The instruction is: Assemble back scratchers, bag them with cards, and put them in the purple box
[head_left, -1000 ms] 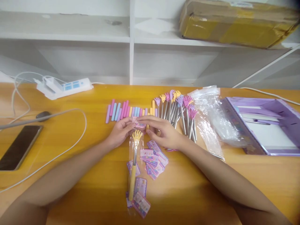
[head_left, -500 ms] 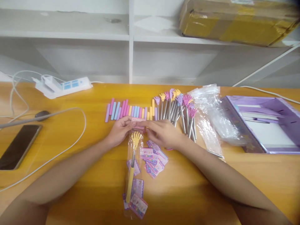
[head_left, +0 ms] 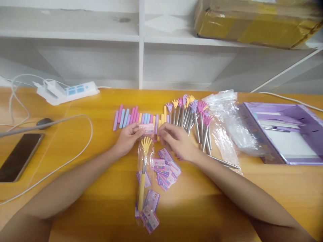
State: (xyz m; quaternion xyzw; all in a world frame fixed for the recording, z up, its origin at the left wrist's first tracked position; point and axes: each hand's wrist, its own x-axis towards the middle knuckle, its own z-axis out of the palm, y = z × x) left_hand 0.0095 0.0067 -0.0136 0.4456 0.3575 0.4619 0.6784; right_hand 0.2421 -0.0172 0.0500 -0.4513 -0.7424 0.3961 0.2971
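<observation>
A small pink printed card (head_left: 146,128) is pinched in my left hand (head_left: 127,138), thumb on its front. It sits at the top end of a clear plastic bag (head_left: 140,161); whether it is fixed to the bag I cannot tell. Inside the bag lies a back scratcher (head_left: 142,181) with a yellow hand-shaped head and yellow grip. My right hand (head_left: 175,139) is just right of the card, apart from it, fingers loosely bent with nothing visible in them. Several more printed cards (head_left: 168,171) lie in a loose pile below it, and others (head_left: 149,220) lie around and under the bag.
Coloured grip tubes (head_left: 133,115) lie in a row beyond my hands. Metal back scratchers (head_left: 194,117) are heaped to their right, beside clear bags (head_left: 233,126) and a purple box (head_left: 275,161). At left are a phone (head_left: 20,156), cables and a power strip (head_left: 78,92).
My right hand has let go of the card and drawn slightly right, its fingers bending. The card now faces me in my left hand. The bagged back scratcher has shifted slightly upward and straighter.
</observation>
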